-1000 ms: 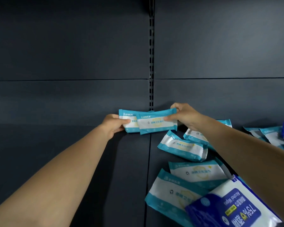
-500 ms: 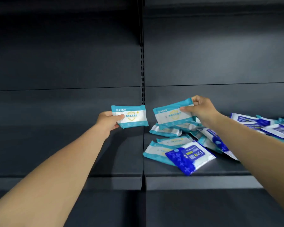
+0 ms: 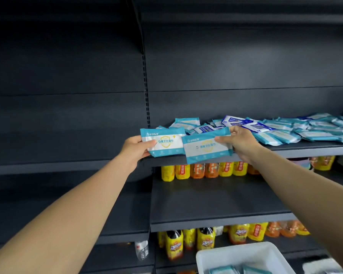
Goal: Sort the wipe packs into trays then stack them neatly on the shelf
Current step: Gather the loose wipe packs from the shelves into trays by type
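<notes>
I had both arms stretched out in front of the dark shelf [image 3: 305, 150], one teal-and-white wipe pack in each hand. My left hand [image 3: 134, 150] gripped the left pack [image 3: 162, 142] by its left end, thumb pressed across the front face and the other fingers curled behind it, so the pack stuck out to the right of my hand with its printed face toward me. My right hand [image 3: 243, 144] pinched the right pack [image 3: 207, 147] at its upper right corner, thumb on the front and fingers behind, and that pack hung to the left of my hand, tilted with its right end higher. The right pack's left edge overlapped the right end of the left pack, lying in front of it; whether the two actually touched I could not tell. Both packs were held up off the shelf, just in front of its front lip. Behind them, a loose pile of wipe packs [image 3: 285, 129] lay spread along the shelf to the right, teal ones mixed with dark blue ones. Below were rows of yellow and orange bottles [image 3: 204, 170], and at the bottom right stood a white tray [image 3: 236, 254] with a few teal packs in it.
</notes>
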`<state>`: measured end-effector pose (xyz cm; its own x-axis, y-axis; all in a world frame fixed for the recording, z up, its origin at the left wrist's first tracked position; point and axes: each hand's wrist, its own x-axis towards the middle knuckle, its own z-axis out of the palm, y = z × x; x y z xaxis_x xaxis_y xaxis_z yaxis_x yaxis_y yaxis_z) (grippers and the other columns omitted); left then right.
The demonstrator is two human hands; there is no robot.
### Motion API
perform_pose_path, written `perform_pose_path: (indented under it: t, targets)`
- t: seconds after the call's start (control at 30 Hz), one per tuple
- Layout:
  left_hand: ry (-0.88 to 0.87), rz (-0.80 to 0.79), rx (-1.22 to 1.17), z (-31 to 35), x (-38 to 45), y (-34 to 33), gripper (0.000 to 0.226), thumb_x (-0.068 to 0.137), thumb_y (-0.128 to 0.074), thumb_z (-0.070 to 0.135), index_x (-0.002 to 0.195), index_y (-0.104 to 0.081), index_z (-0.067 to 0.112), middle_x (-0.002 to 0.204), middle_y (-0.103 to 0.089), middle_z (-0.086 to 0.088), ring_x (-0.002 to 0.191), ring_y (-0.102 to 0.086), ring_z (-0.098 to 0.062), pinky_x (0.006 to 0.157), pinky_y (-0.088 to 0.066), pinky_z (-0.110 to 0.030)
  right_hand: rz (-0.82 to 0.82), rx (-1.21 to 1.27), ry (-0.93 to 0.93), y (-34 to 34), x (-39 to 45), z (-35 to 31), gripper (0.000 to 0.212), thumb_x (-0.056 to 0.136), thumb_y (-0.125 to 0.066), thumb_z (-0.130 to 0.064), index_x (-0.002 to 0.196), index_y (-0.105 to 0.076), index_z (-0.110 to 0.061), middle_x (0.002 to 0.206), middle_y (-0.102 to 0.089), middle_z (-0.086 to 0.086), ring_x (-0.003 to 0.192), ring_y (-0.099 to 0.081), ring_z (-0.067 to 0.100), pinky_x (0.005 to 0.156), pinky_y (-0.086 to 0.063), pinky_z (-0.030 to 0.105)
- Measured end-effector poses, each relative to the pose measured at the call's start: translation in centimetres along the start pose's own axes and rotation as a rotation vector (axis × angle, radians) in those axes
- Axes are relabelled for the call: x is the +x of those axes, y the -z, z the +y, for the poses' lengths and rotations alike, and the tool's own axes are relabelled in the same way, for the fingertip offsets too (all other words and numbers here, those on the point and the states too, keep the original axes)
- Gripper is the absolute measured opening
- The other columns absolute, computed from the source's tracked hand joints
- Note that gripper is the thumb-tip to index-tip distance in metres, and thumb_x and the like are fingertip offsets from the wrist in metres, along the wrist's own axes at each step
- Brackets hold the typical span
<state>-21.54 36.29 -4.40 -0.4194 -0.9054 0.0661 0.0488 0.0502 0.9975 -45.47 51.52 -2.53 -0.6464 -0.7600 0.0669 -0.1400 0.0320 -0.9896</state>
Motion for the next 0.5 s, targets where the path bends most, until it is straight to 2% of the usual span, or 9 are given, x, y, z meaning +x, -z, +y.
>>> perform_pose_path:
  t: [0.07,0.17,0.3,0.5]
  targets:
    - [0.018,-0.002,0.000,-0.7,-2.0,-2.1,0.024,0.087,-0.065,0.005,0.111,-0.062,0.006,0.109,-0.067,-0.008,0.093,-0.066,-0.020,0.068,-0.056,-0.024,-0.034,0.058,-0.033,2.3,-1.3,0.9,0.032,0.077,-0.076,-0.004,0.102,-0.057,-0.007,0.099,-0.070,0.011,0.090,-0.070,0.025,0.083,-0.057,0.042]
    - [0.061,0.004,-0.018,-2.4,-4.5,-5.6,0.022,0.086,-0.065,0.005,0.108,-0.063,0.008,0.107,-0.067,-0.008,0.088,-0.066,-0.018,0.065,-0.056,-0.023,-0.053,0.104,-0.062,5.9,-2.5,3.0,0.027,0.077,-0.074,0.002,0.090,-0.054,-0.011,0.100,-0.068,0.015,0.095,-0.068,0.030,0.089,-0.054,0.046]
    - [0.139,0.019,-0.009,-6.7,-7.0,-11.2,0.022,0.085,-0.067,0.008,0.107,-0.065,0.008,0.106,-0.068,-0.009,0.091,-0.066,-0.020,0.066,-0.055,-0.025,-0.078,0.081,-0.131,11.5,-2.5,7.7,0.028,0.075,-0.076,-0.001,0.093,-0.056,-0.007,0.102,-0.069,0.019,0.094,-0.069,0.033,0.088,-0.054,0.048]
    - [0.316,0.104,-0.020,-17.0,-10.9,-19.6,0.017,0.083,-0.069,0.008,0.099,-0.065,0.009,0.092,-0.069,-0.006,0.080,-0.066,-0.018,0.066,-0.054,-0.028,-0.113,0.013,-0.302,18.4,-3.2,17.8,0.025,0.078,-0.072,0.000,0.096,-0.056,-0.004,0.091,-0.069,0.013,0.072,-0.071,0.020,0.061,-0.060,0.031]
